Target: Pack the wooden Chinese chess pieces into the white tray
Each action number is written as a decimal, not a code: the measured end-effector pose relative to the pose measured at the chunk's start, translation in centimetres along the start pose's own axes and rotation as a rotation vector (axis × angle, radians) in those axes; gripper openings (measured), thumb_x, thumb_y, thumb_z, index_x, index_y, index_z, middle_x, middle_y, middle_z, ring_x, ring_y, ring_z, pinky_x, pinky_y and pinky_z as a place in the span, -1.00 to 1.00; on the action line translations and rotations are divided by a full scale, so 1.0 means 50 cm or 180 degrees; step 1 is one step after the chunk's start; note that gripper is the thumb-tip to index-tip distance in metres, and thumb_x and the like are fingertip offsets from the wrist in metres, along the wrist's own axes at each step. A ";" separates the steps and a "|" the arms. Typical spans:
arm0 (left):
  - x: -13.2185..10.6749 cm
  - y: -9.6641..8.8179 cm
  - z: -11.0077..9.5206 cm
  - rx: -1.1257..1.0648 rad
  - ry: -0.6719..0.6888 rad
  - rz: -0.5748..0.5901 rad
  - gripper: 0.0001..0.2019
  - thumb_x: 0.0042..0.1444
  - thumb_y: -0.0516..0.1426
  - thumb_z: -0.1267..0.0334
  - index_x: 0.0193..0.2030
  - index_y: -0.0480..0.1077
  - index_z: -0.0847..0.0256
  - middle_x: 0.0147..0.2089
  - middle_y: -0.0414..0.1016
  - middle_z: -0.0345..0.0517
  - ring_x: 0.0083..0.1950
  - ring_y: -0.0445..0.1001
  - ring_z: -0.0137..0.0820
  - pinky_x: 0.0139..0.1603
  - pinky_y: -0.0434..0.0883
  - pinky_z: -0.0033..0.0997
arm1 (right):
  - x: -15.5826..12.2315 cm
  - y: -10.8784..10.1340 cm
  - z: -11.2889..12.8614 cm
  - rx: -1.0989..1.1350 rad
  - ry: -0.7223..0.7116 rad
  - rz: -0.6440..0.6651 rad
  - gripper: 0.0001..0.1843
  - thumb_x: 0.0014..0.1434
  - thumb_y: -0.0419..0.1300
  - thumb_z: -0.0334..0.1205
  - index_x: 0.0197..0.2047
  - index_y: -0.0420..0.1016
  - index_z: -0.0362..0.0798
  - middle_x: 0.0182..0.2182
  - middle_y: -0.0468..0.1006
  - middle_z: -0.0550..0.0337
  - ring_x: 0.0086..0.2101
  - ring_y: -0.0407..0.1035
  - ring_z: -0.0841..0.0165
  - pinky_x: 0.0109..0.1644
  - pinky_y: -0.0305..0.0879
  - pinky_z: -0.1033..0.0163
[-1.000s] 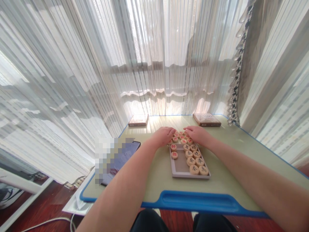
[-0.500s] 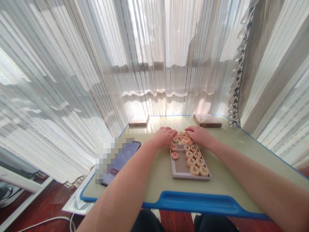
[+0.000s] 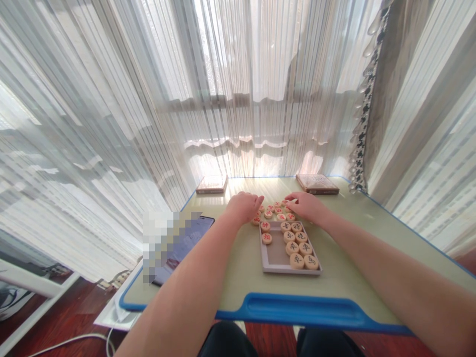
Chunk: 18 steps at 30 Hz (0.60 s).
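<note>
My left hand (image 3: 243, 206) is beside the left edge of a loose group of round wooden xiangqi pieces (image 3: 278, 210) with red characters. Its fingers are partly hidden, but they look apart with nothing visible in them. On the group's right side my right hand (image 3: 303, 205) has its fingers extended down at the outer pieces, touching them. Nearer to me lies a shallow pale tray (image 3: 277, 254). Two red-marked pieces, the upper one a red general (image 3: 265, 226), line its left side. Black-marked pieces (image 3: 293, 248) fill two columns on its right.
A flat box (image 3: 211, 184) and another flat box (image 3: 317, 184) stand at the far edge of the blue-rimmed table (image 3: 349, 258). A phone or tablet (image 3: 188, 245), partly pixelated, lies at the left. Sheer curtains (image 3: 238, 119) hang behind.
My left hand has drawn back to the left and turned, uncovering red pieces at the group's left edge. My right hand has barely moved. The view has shifted slightly.
</note>
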<state>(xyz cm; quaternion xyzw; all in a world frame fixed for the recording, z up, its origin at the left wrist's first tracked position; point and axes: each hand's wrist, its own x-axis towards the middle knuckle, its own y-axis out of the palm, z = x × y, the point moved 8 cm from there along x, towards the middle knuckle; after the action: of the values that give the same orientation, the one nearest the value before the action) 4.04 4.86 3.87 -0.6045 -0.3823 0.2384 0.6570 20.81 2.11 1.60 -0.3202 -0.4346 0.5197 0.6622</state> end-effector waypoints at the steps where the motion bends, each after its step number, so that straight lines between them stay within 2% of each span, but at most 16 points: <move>1: 0.000 -0.003 0.000 0.0037 -0.0004 -0.0050 -0.44 0.25 -0.29 0.03 -0.34 0.46 0.23 -0.27 0.49 0.05 -0.13 0.40 -0.23 -0.10 0.33 -0.24 | -0.001 -0.003 0.007 -0.0035 -0.0074 -0.0045 -0.69 0.08 0.08 -0.16 -0.19 0.55 -0.07 -0.19 0.57 0.08 -0.20 0.42 0.28 -0.13 0.28 0.26; 5: 0.001 -0.007 -0.012 -0.0033 0.0221 -0.0177 -0.51 0.25 -0.22 0.09 -0.30 0.46 0.27 -0.17 0.47 0.06 -0.09 0.39 -0.28 -0.03 0.31 -0.29 | -0.009 -0.008 0.041 0.0065 -0.0540 -0.0154 -0.75 0.05 0.09 -0.22 -0.31 0.59 -0.07 -0.22 0.57 0.10 -0.15 0.39 0.28 0.06 0.18 0.20; 8: 0.003 0.002 -0.022 -0.0173 0.0402 -0.0030 -0.53 0.25 -0.22 0.11 -0.31 0.46 0.25 -0.22 0.49 0.00 -0.14 0.41 -0.31 -0.07 0.32 -0.35 | -0.012 -0.003 0.050 0.0258 -0.0713 -0.0121 -0.79 0.01 0.14 -0.21 -0.37 0.61 -0.03 -0.17 0.56 0.13 -0.10 0.35 0.26 0.11 0.14 0.17; 10: 0.003 0.009 -0.019 -0.0156 0.0354 0.0090 -0.50 0.24 -0.23 0.08 -0.33 0.47 0.23 -0.27 0.49 -0.02 -0.18 0.42 -0.31 -0.12 0.33 -0.35 | -0.013 0.002 0.050 0.0283 -0.0740 -0.0081 -0.80 0.00 0.16 -0.19 -0.38 0.62 0.02 -0.14 0.54 0.16 -0.06 0.31 0.23 0.11 0.14 0.15; 12: 0.003 0.008 -0.012 -0.0092 0.0238 0.0060 -0.48 0.23 -0.23 0.04 -0.34 0.48 0.23 -0.28 0.49 0.00 -0.16 0.41 -0.29 -0.11 0.33 -0.33 | -0.012 0.003 0.049 0.0192 -0.0782 -0.0098 -0.80 0.01 0.15 -0.18 -0.38 0.62 0.03 -0.15 0.54 0.18 -0.06 0.29 0.21 0.11 0.14 0.13; 18: 0.003 0.009 0.010 -0.0084 -0.0079 0.0001 -0.55 0.20 -0.16 0.05 -0.25 0.48 0.23 -0.23 0.45 0.05 -0.10 0.39 -0.24 -0.04 0.33 -0.25 | -0.008 -0.010 0.039 -0.0349 -0.0795 -0.0193 -0.74 0.06 0.10 -0.14 -0.41 0.60 -0.04 -0.24 0.56 0.12 -0.13 0.29 0.18 0.07 0.12 0.09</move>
<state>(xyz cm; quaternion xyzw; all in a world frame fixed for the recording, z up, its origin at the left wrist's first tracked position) 3.80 5.35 3.43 -0.6102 -0.3934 0.2409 0.6441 19.20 1.54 2.78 -0.2754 -0.5508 0.5108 0.5999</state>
